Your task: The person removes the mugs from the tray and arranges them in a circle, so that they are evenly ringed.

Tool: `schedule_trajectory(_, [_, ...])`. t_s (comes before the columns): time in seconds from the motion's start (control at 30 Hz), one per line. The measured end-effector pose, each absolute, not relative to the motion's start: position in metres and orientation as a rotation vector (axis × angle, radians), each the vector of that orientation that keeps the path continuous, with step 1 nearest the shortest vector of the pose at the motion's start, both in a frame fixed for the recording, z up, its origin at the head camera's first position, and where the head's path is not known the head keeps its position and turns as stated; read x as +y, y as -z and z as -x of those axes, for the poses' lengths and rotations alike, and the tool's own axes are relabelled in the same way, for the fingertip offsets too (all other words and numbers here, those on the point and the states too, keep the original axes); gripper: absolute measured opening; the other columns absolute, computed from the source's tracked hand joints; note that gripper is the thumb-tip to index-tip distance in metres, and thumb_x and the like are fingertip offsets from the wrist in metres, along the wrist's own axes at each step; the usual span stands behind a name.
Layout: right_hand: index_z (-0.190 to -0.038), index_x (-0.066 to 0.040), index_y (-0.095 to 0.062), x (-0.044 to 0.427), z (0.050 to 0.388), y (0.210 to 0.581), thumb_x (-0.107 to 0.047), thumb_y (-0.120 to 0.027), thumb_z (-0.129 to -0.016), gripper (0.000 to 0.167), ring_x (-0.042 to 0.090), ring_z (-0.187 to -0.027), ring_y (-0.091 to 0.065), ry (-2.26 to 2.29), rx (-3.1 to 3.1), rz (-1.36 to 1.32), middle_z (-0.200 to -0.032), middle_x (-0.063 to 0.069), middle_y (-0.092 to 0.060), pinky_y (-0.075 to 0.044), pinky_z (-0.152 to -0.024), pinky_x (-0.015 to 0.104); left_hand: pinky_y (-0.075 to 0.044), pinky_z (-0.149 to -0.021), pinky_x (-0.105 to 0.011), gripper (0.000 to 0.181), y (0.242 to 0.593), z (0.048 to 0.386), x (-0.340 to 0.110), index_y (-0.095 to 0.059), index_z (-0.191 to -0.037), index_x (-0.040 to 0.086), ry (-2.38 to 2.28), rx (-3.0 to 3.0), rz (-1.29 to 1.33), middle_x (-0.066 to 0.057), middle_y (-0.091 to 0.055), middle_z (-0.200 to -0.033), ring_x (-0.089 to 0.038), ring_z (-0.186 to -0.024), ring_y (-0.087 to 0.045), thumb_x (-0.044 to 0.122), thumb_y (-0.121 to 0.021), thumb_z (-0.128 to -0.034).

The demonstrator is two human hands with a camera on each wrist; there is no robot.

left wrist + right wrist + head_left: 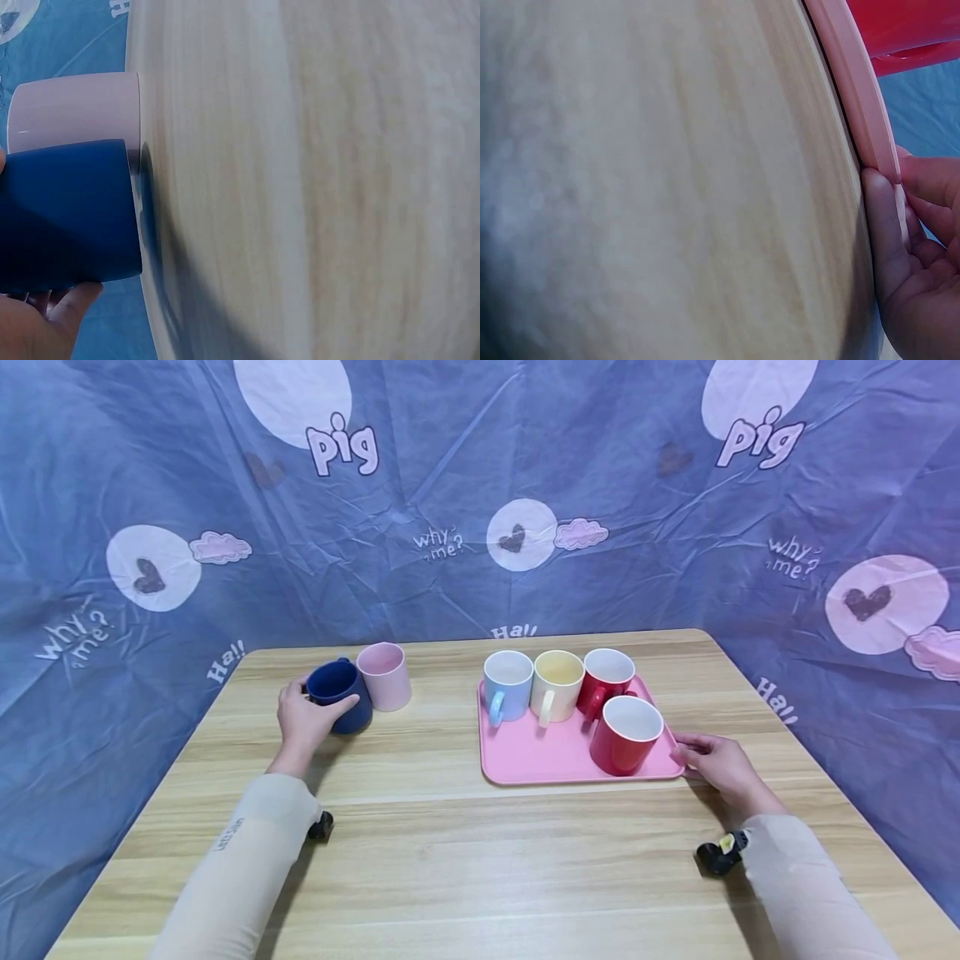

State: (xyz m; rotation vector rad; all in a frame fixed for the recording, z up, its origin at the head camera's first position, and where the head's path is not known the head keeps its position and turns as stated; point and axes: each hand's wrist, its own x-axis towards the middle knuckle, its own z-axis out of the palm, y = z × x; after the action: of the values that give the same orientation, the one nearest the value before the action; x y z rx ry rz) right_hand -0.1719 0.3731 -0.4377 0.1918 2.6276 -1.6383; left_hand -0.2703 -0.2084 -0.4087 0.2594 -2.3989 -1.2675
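Note:
My left hand [306,720] curls round the dark blue mug [352,714], thumb on its near side and fingers at its far left. In the left wrist view the blue mug [67,217] stands beside the pink mug [75,112]. My right hand [723,770] pinches the right corner of the pink tray [536,756]; the right wrist view shows thumb and fingers on the tray's rim [866,112]. On the tray are a light blue mug [507,685], a cream mug [557,689] and two red mugs [606,672], [624,745], one nearer the front.
The pink mug [386,678] stands just right of the blue one, left of the tray. All rests on a wooden table [480,860]. A blue patterned cloth [442,460] hangs behind the table and at both sides.

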Motion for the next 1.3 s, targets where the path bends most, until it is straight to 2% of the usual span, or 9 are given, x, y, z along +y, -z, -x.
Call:
schedule_trajectory(0.23, [-0.131, 0.016, -0.044, 0.3727, 0.1728, 0.4375, -0.01, -0.06, -0.094, 0.048, -0.002, -0.079, -0.06, 1.59, 2.666, -0.199, -0.113, 0.028, -0.061, -0.053, -0.07, 0.021, -0.037, -0.097, -0.048, 0.081, 0.4147, 0.2711, -0.2086, -0.048, -0.13, -0.004, 1.266, -2.408, -0.264, -0.023, -0.048, -0.124, -0.035, -0.116, -0.042, 0.031, -0.087, -0.0677])
schedule_trajectory(0.53, [-0.133, 0.015, -0.043, 0.3705, 0.173, 0.4373, -0.012, -0.059, -0.095, 0.049, -0.001, -0.08, -0.06, 1.57, 2.665, -0.209, -0.118, 0.031, -0.057, -0.054, -0.071, 0.022, -0.037, -0.099, -0.049, 0.085, 0.4173, 0.2724, -0.2112, -0.045, -0.134, -0.001, 1.264, -2.437, -0.29, -0.022, -0.045, -0.128, -0.035, -0.118, -0.042, 0.035, -0.085, -0.0687])
schedule_trajectory(0.93, [-0.135, 0.014, -0.041, 0.3713, 0.1727, 0.4363, -0.01, -0.059, -0.094, 0.05, 0.0, -0.081, -0.062, 1.652, 2.594, -0.239, -0.114, 0.023, -0.062, -0.054, -0.073, 0.022, -0.038, -0.099, -0.05, 0.083, 0.4182, 0.2746, -0.2122, -0.045, -0.133, -0.003, 1.276, -2.437, -0.267, -0.024, -0.044, -0.128, -0.037, -0.118, -0.042, 0.032, -0.086, -0.0692])
schedule_trajectory(1.13, [-0.134, 0.014, -0.042, 0.3718, 0.1724, 0.4367, -0.011, -0.059, -0.095, 0.049, 0.0, -0.081, -0.062, 1.628, 2.616, -0.234, -0.116, 0.026, -0.06, -0.054, -0.072, 0.023, -0.035, -0.102, -0.05, 0.085, 0.4163, 0.2753, -0.2135, -0.042, -0.137, -0.003, 1.295, -2.471, -0.27, -0.025, -0.041, -0.133, -0.038, -0.122, -0.04, 0.031, -0.084, -0.0713])
schedule_trajectory(1.3, [-0.134, 0.014, -0.042, 0.3741, 0.172, 0.437, -0.011, -0.058, -0.095, 0.049, -0.001, -0.081, -0.061, 1.606, 2.628, -0.235, -0.116, 0.026, -0.06, -0.054, -0.072, 0.022, -0.034, -0.103, -0.049, 0.094, 0.4136, 0.2761, -0.2136, -0.035, -0.142, -0.002, 1.302, -2.492, -0.254, -0.026, -0.037, -0.137, -0.039, -0.125, -0.038, 0.032, -0.085, -0.0696])
